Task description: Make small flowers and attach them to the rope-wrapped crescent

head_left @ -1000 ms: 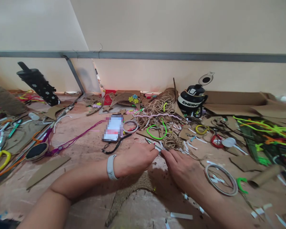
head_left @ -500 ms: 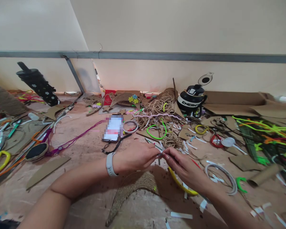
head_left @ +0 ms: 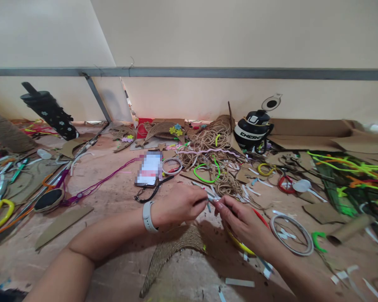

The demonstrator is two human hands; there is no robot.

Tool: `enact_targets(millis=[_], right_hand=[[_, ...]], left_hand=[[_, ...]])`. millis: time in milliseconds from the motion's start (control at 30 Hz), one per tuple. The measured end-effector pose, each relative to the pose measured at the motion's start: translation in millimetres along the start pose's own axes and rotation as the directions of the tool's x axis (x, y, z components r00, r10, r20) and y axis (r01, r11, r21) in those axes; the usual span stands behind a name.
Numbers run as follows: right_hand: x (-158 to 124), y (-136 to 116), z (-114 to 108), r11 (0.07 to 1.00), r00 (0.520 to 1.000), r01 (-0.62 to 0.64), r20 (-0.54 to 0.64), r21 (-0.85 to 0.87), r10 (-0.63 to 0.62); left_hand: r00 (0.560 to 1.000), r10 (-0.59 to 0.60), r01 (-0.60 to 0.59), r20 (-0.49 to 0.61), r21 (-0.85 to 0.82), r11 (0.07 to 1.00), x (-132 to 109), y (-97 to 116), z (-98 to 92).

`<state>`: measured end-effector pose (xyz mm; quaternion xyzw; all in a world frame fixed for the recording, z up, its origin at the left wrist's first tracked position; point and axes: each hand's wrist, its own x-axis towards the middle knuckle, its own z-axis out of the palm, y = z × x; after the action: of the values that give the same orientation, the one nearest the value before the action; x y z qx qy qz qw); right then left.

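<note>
My left hand (head_left: 181, 204), a pale watch on its wrist, is closed with its fingertips pinched together. My right hand (head_left: 241, 216) pinches just to its right. Between the fingertips runs a short, thin pale strip (head_left: 211, 197); its material is too small to make out. Below the hands lies a crescent-shaped piece (head_left: 168, 253) covered in rows of jute cord. Partly hidden under my right hand is a yellow curved piece (head_left: 239, 243), with a red part showing above the wrist.
Beyond the hands are a tangle of jute cord (head_left: 208, 147), a phone (head_left: 149, 167) and a tape roll (head_left: 172, 166). A black bottle (head_left: 253, 130) stands behind. On the right are a white ring (head_left: 308, 243), a cardboard tube (head_left: 349, 230) and paper scraps; yellow-handled scissors (head_left: 9, 209) lie left.
My fingertips have drawn slightly apart, and more of the pale strip shows between them. The left wrist has shifted a little to the right.
</note>
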<state>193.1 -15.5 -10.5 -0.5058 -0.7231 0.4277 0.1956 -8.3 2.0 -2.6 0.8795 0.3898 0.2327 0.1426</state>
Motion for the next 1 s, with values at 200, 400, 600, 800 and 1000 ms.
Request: enact_targets(millis=[200,400,600,800,1000], right_hand=[[0,-3,6,0.856,0.987,-0.15,0.033,0.495,0.154],[-3,-12,10,0.685,0.973,-0.208,0.078,0.699,0.216],[-5,-11,5,0.905,0.979,-0.119,-0.104,0.409,0.176],[3,-7,10,0.753,0.971,-0.224,0.075,0.618,0.227],[3,-3,6,0.844,0.974,-0.181,-0.024,0.504,0.223]], left_hand=[[0.947,-0.31,0.21,-0.085,-0.567,0.796,3,1,4.5],[0.897,-0.44,0.288,0.049,-0.82,0.495,3,7,15.3],[0.939,-0.309,0.193,-0.148,-0.516,0.834,2,7,14.6],[0.918,-0.393,0.3,-0.05,-0.559,0.773,5,6,7.5],[0.942,-0.331,0.277,-0.047,-0.445,0.852,5,4,5.4]])
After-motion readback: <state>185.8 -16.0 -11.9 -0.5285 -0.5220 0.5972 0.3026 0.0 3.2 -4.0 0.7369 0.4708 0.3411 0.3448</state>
